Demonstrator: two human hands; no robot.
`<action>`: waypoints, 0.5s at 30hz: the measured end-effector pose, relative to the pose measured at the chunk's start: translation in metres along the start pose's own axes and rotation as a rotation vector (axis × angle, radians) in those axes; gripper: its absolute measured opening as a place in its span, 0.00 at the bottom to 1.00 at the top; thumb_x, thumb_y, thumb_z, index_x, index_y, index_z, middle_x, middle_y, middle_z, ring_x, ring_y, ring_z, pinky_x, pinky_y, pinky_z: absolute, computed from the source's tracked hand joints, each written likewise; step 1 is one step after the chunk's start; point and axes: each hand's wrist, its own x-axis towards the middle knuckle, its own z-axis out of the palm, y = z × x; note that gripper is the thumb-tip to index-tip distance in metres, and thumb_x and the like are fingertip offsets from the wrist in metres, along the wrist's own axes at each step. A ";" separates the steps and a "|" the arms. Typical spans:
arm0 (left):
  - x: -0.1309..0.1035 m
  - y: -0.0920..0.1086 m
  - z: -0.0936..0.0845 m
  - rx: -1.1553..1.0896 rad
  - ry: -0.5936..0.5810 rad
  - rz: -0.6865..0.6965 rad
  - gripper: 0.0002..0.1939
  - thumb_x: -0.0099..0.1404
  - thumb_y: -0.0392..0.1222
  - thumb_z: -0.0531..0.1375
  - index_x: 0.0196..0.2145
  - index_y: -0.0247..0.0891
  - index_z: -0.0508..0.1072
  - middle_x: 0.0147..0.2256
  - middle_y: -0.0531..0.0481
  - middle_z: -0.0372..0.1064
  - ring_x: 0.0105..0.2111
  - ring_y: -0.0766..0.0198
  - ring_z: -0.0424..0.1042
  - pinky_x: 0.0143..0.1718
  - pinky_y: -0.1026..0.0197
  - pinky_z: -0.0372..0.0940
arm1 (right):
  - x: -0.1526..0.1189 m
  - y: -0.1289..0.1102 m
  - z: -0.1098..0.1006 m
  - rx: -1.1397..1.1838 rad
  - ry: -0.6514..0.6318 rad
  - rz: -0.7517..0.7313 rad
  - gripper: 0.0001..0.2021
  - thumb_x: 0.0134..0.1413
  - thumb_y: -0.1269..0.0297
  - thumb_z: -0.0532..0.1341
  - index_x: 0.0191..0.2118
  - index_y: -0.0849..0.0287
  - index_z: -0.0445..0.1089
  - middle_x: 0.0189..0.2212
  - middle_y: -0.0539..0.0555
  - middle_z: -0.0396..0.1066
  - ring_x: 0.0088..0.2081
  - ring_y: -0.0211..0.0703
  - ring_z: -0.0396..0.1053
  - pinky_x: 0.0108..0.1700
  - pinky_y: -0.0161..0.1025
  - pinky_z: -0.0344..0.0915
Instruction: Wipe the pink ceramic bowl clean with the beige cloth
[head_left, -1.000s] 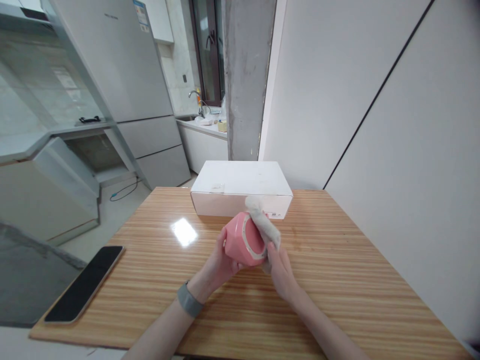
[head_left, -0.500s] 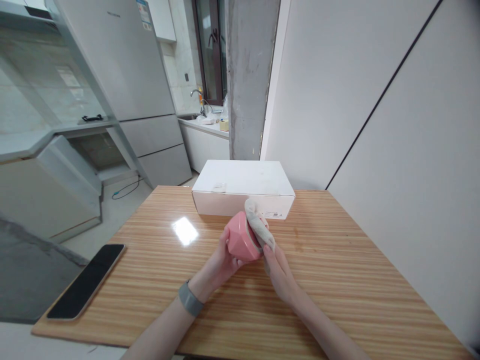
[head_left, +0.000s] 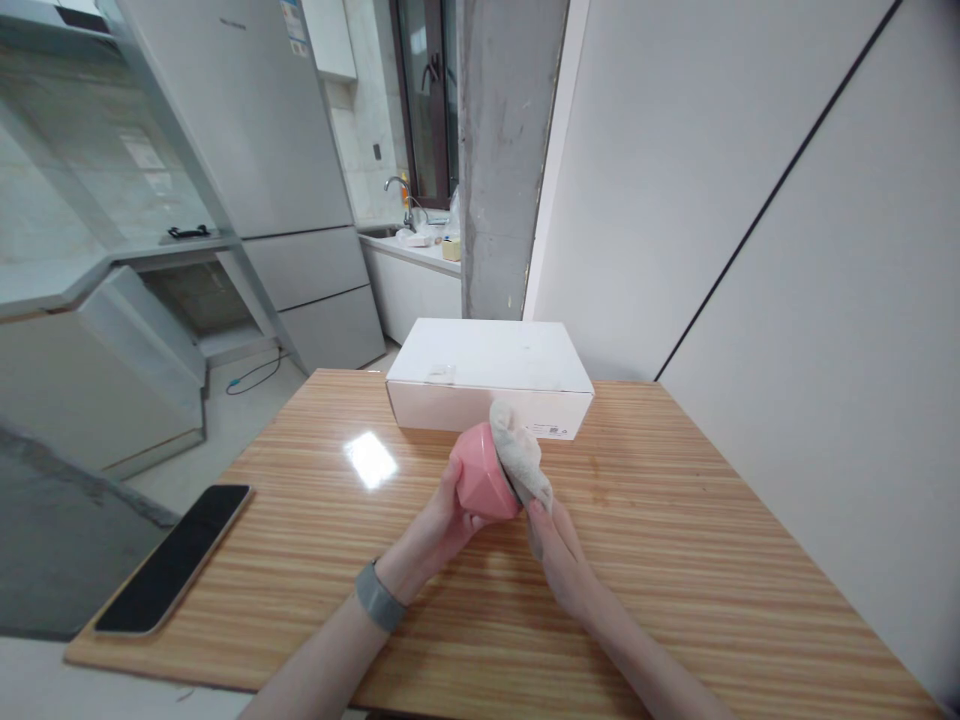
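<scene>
A pink faceted cup (head_left: 484,475) is held tilted above the wooden table, its opening turned to the right. My left hand (head_left: 448,515) is closed around its left side and underside. My right hand (head_left: 556,550) grips a pale cloth (head_left: 521,455), which lies against the cup's rim and covers the opening. Some of the right fingers are hidden behind the cloth and cup. A grey band (head_left: 379,597) is around my left wrist.
A white box (head_left: 491,358) stands at the table's far edge, just beyond the cup. A black phone (head_left: 176,558) lies on the wooden table (head_left: 675,560) near its left edge. A white wall rises on the right.
The cloth has shifted slightly over the cup's opening and more of it spreads to the right. My right hand has moved slightly down. My left hand keeps its hold on the cup.
</scene>
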 end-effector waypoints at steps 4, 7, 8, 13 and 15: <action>0.001 0.000 -0.002 0.006 0.048 0.019 0.34 0.62 0.65 0.55 0.53 0.35 0.71 0.48 0.41 0.73 0.50 0.55 0.70 0.45 0.60 0.67 | -0.004 0.001 -0.001 -0.061 -0.024 -0.024 0.20 0.50 0.54 0.68 0.49 0.52 0.74 0.56 0.53 0.70 0.64 0.47 0.57 0.68 0.46 0.41; 0.001 0.001 -0.002 0.015 0.074 0.035 0.34 0.61 0.65 0.55 0.53 0.35 0.71 0.47 0.41 0.74 0.49 0.54 0.70 0.45 0.59 0.67 | -0.007 0.000 -0.002 -0.094 -0.036 -0.025 0.21 0.51 0.52 0.66 0.50 0.53 0.74 0.57 0.53 0.69 0.64 0.48 0.57 0.68 0.46 0.41; 0.001 0.002 -0.001 0.018 0.083 0.041 0.34 0.61 0.65 0.56 0.53 0.35 0.71 0.47 0.41 0.74 0.49 0.55 0.70 0.45 0.59 0.67 | -0.007 0.001 -0.002 -0.089 -0.031 -0.017 0.21 0.51 0.51 0.66 0.50 0.53 0.73 0.57 0.53 0.69 0.64 0.48 0.57 0.68 0.46 0.41; -0.001 0.004 0.005 0.038 0.132 0.111 0.31 0.62 0.61 0.58 0.53 0.35 0.71 0.48 0.41 0.73 0.48 0.55 0.71 0.45 0.59 0.67 | -0.007 0.011 -0.008 0.022 0.051 0.073 0.20 0.48 0.52 0.68 0.48 0.51 0.74 0.53 0.51 0.73 0.62 0.47 0.60 0.67 0.45 0.47; -0.002 0.005 0.006 0.078 0.165 0.166 0.30 0.61 0.60 0.59 0.52 0.34 0.71 0.47 0.40 0.74 0.46 0.56 0.71 0.44 0.60 0.66 | -0.004 0.016 -0.010 0.125 0.089 0.144 0.20 0.46 0.53 0.69 0.46 0.51 0.75 0.51 0.51 0.74 0.62 0.47 0.61 0.66 0.45 0.49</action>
